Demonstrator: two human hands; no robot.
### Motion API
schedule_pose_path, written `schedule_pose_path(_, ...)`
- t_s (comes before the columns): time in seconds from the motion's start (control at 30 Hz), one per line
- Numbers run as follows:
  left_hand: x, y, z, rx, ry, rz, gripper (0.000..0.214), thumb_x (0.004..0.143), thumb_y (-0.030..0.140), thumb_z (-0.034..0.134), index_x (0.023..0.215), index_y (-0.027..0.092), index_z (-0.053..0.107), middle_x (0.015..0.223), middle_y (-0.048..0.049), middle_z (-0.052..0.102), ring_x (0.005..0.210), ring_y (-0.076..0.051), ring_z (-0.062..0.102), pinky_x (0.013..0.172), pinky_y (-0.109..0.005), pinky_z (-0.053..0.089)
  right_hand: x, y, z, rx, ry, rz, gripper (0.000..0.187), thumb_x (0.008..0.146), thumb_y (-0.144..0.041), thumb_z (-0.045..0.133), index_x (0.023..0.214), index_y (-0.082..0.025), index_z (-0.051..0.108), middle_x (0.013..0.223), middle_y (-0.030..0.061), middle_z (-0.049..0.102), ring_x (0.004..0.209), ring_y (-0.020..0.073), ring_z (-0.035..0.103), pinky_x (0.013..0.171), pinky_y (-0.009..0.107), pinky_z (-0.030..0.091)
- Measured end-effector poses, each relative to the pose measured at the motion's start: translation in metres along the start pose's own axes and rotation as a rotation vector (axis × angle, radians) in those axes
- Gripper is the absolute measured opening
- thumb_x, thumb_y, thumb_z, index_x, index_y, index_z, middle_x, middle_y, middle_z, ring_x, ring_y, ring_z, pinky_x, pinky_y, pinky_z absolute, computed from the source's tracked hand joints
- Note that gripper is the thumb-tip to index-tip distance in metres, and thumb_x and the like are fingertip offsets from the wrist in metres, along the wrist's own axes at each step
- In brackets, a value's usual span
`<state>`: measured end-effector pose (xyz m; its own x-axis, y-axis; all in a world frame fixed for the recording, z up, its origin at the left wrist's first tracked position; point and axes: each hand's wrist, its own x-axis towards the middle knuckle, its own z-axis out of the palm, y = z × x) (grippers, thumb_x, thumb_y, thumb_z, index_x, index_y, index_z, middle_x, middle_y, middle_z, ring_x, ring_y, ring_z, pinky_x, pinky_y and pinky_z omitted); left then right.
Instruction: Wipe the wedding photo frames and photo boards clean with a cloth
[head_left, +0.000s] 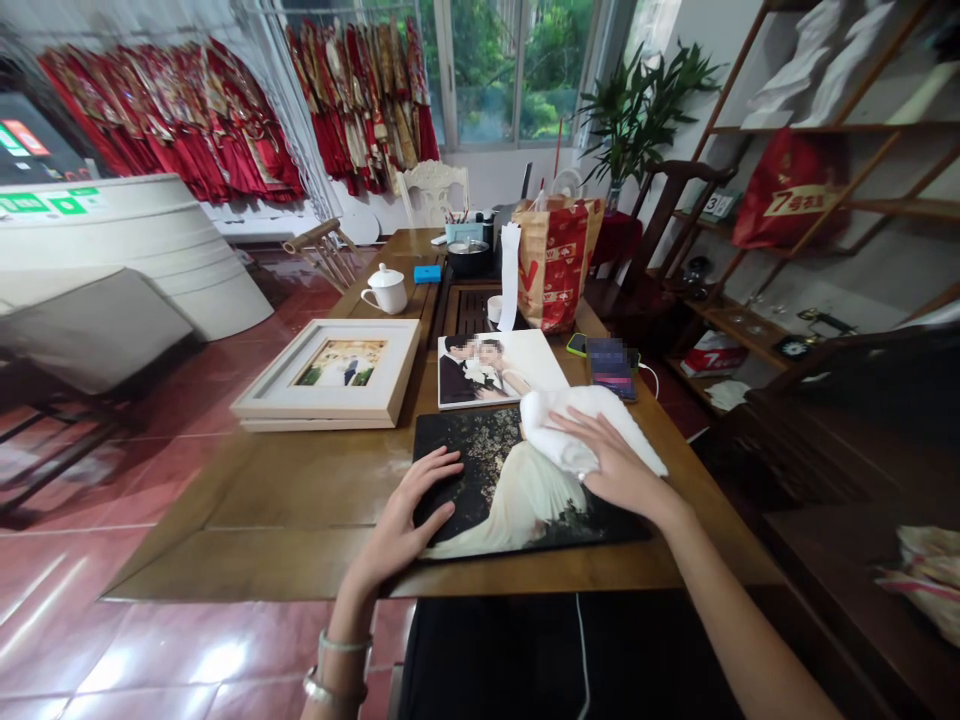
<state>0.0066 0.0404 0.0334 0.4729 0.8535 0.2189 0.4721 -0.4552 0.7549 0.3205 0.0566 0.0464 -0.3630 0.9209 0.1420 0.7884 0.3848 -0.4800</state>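
Observation:
A dark photo panel (480, 500) with a pale gown and small blossoms lies flat at the near edge of the wooden table. My left hand (412, 505) rests on the panel's left edge, its fingers apart and nothing held. My right hand (615, 465) holds a folded white cloth (585, 410) against the panel's upper right, the fingers laid over the cloth. The cloth hides that corner of the picture. Just beyond lies a white photo panel (517, 365) of a couple. Stacked pale wooden frames (330, 375) sit to the left, the top one holding a small photo.
A phone (610, 365) with a cable lies at the table's right edge. Farther back stand a red and brown paper bag (559, 265), a white lidded cup (388, 290), a blue box (427, 273) and a dark pot (467, 258). Wooden shelves (780, 130) rise on the right.

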Motion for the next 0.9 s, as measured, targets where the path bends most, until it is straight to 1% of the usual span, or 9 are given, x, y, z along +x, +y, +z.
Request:
schedule_pose_path(0.13,0.0,-0.002,0.001,-0.006,0.001,-0.006,0.036,0.091,0.025,0.051,0.127,0.027,0.052,0.141,-0.0067,0.047,0.136,-0.026,0.035,0.113,-0.051,0.028,0.034,0.001,0.002,-0.078,0.025,0.032,0.061,0.076,-0.014,0.047,0.136,-0.026,0.046,0.146,0.0016,0.04,0.138,0.0249,0.026,0.112,0.055,0.014)
schedule_pose_path(0.23,0.0,-0.002,0.002,-0.019,0.016,-0.014,0.036,0.09,0.026,0.051,0.126,0.026,0.053,0.139,-0.0077,0.049,0.136,-0.026,0.035,0.113,-0.052,0.027,0.031,-0.006,0.005,-0.102,0.029,0.041,0.068,0.071,-0.01,0.046,0.136,-0.026,0.046,0.146,0.0012,0.04,0.139,0.0251,0.024,0.113,0.055,0.012)
schedule_pose_path(0.33,0.001,-0.002,0.002,-0.026,0.028,-0.034,0.036,0.09,0.026,0.052,0.125,0.025,0.054,0.138,-0.0076,0.05,0.136,-0.025,0.035,0.113,-0.051,0.026,0.003,-0.019,0.009,-0.095,0.002,0.006,0.078,0.063,-0.004,0.043,0.137,-0.029,0.044,0.147,-0.0026,0.037,0.14,0.0232,0.019,0.113,0.056,0.007)
schedule_pose_path(0.47,0.001,-0.002,0.003,-0.027,0.026,-0.045,0.036,0.09,0.026,0.052,0.126,0.026,0.053,0.139,-0.0065,0.049,0.137,-0.024,0.034,0.114,-0.049,0.026,-0.053,-0.046,0.011,-0.043,-0.06,-0.032,0.083,0.062,-0.003,0.042,0.139,-0.034,0.04,0.149,-0.0065,0.033,0.141,0.0218,0.016,0.114,0.056,0.003)
schedule_pose_path(0.57,0.001,-0.002,0.003,-0.021,0.022,-0.032,0.036,0.09,0.025,0.051,0.127,0.026,0.052,0.14,-0.0064,0.048,0.137,-0.025,0.034,0.113,-0.051,0.027,-0.087,-0.061,0.008,0.047,-0.14,-0.063,0.083,0.064,-0.001,0.041,0.139,-0.036,0.039,0.148,-0.0086,0.033,0.141,0.021,0.017,0.115,0.056,0.005)
schedule_pose_path(0.63,0.001,-0.002,0.002,-0.011,0.015,-0.025,0.035,0.091,0.025,0.05,0.126,0.026,0.053,0.14,-0.0068,0.047,0.136,-0.026,0.034,0.112,-0.052,0.028,-0.097,-0.064,0.004,0.11,-0.194,-0.084,0.082,0.065,0.0,0.04,0.137,-0.038,0.041,0.147,-0.0098,0.035,0.14,0.0202,0.019,0.115,0.055,0.008)
schedule_pose_path(0.77,0.002,-0.001,0.001,-0.004,-0.005,-0.016,0.031,0.09,0.025,0.051,0.121,0.026,0.056,0.139,-0.0076,0.048,0.136,-0.027,0.035,0.111,-0.053,0.029,-0.083,-0.055,-0.004,0.175,-0.229,-0.116,0.075,0.067,0.0,0.042,0.132,-0.038,0.049,0.143,-0.0085,0.042,0.138,0.0211,0.026,0.115,0.054,0.011)
schedule_pose_path(0.83,0.002,-0.001,0.001,-0.013,-0.005,-0.013,0.032,0.09,0.025,0.051,0.122,0.026,0.056,0.14,-0.0075,0.048,0.136,-0.027,0.035,0.112,-0.053,0.028,-0.062,-0.043,-0.004,0.148,-0.201,-0.14,0.074,0.067,-0.002,0.044,0.132,-0.036,0.05,0.144,-0.0064,0.041,0.138,0.0222,0.027,0.115,0.054,0.009)
schedule_pose_path(0.9,0.002,-0.001,0.001,-0.02,-0.003,-0.01,0.032,0.09,0.025,0.051,0.122,0.026,0.055,0.14,-0.0072,0.048,0.136,-0.025,0.034,0.112,-0.052,0.028,-0.037,-0.029,-0.002,0.081,-0.151,-0.142,0.075,0.067,-0.003,0.046,0.134,-0.035,0.047,0.149,-0.0047,0.034,0.139,0.0223,0.023,0.114,0.054,0.008)
